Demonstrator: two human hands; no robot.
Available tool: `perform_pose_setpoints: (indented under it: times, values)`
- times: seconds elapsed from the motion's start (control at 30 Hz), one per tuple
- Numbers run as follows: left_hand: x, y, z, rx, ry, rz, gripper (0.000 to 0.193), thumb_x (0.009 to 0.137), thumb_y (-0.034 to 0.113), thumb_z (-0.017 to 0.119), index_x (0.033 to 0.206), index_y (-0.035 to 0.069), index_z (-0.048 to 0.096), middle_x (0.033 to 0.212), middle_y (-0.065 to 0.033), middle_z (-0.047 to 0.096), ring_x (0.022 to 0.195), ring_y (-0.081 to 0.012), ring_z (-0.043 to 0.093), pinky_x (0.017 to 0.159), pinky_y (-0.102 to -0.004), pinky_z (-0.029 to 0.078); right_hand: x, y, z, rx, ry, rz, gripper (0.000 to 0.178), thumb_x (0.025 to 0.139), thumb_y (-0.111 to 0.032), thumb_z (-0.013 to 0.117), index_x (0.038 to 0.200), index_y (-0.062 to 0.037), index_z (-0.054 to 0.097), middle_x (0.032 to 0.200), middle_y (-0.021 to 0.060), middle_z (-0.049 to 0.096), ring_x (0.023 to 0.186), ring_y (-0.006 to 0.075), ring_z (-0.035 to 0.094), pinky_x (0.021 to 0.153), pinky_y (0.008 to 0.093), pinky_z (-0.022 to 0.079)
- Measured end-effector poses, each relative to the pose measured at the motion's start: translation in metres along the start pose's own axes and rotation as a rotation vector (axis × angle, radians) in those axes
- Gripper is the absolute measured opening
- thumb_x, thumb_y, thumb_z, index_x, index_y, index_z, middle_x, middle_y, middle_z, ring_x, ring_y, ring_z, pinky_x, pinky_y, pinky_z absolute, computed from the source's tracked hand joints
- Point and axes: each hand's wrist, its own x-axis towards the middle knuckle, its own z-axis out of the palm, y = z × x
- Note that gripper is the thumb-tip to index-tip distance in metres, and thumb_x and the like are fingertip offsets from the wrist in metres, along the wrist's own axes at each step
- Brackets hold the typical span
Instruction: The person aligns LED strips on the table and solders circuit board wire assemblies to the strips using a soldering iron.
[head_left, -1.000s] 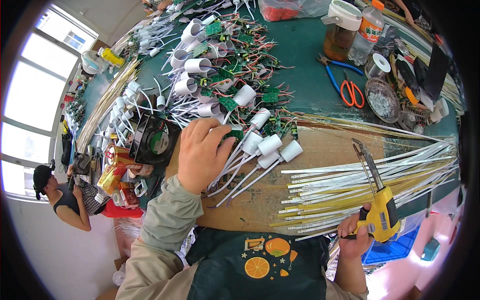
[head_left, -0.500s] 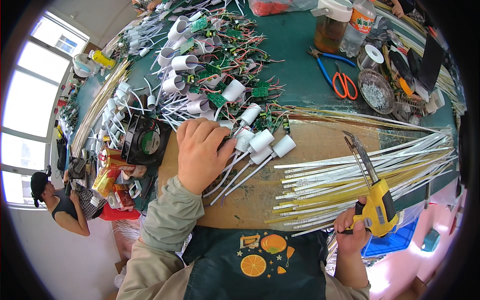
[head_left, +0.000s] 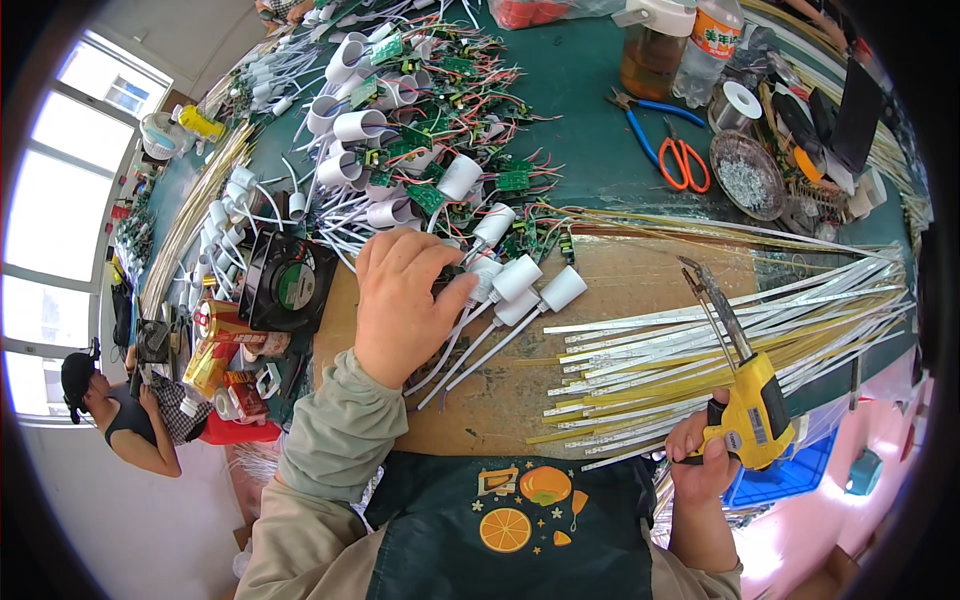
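Note:
My left hand [head_left: 405,305] is closed over the near edge of the heap, its thumb and fingers curled together round something dark that I cannot make out. Beside its thumb lie several white plastic caps [head_left: 517,279] with white cables running toward me. In my right hand [head_left: 702,455] is a yellow and black soldering gun [head_left: 752,425], gripped by the handle with its metal tip pointing up and away. Under and behind the gun spreads a fan of white and yellow LED strips [head_left: 640,375].
Beyond my left hand rises a pile of green circuit boards [head_left: 425,195] with wires and white caps. A black fan [head_left: 290,280] stands left. Farther right are blue-handled pliers [head_left: 650,125], orange scissors [head_left: 684,165], a solder spool [head_left: 738,108] and a bowl [head_left: 752,205]. Another person [head_left: 125,410] sits far left.
The bench and its things appear slightly farther left and up in the picture. Both hands keep almost the same pose, and the soldering gun stays in my right hand.

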Motion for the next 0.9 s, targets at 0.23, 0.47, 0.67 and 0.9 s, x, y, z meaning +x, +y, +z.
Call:
perform_pose_setpoints:
  times: [0.23,0.47,0.67,0.9]
  values:
    - [-0.005,-0.005,-0.007,-0.088,-0.048,-0.012,0.019,0.074,0.007,0.081,0.086,0.005,0.065,0.102,-0.0063,0.069,0.109,-0.0299,0.062,0.096,-0.0434,0.045,0.0,0.0,0.0,-0.004,-0.012,0.003,0.068,0.091,-0.03,0.075,0.139,0.0043,0.04,0.07,0.0034,0.051,0.058,0.0138,0.052,0.051,0.0292,0.048]
    - [-0.014,-0.004,-0.016,-0.269,-0.011,-0.033,0.023,0.075,0.0,0.08,0.087,0.004,0.061,0.105,-0.0109,0.072,0.104,-0.0306,0.068,0.097,-0.0425,0.049,-0.002,0.001,-0.001,0.0,0.0,0.011,0.07,0.09,-0.031,0.075,0.139,0.0043,0.04,0.07,0.0032,0.051,0.058,0.0138,0.051,0.052,0.0293,0.048]
    - [-0.019,0.009,-0.027,-0.334,-0.043,-0.252,0.027,0.075,0.005,0.082,0.1,0.006,0.071,0.102,-0.0093,0.072,0.097,-0.0294,0.067,0.086,-0.039,0.053,-0.001,0.0,0.001,-0.004,-0.008,0.015,0.071,0.089,-0.032,0.076,0.139,0.0049,0.041,0.07,0.003,0.05,0.058,0.0138,0.051,0.051,0.0293,0.048]
    - [-0.023,0.035,-0.047,-0.242,-0.045,0.018,0.025,0.074,0.0,0.08,0.097,0.004,0.073,0.096,-0.0089,0.069,0.082,-0.0248,0.066,0.074,-0.0348,0.053,-0.002,0.002,-0.004,-0.036,-0.067,-0.03,0.064,0.096,-0.031,0.069,0.14,0.0041,0.039,0.071,0.0038,0.05,0.056,0.014,0.05,0.05,0.029,0.046]
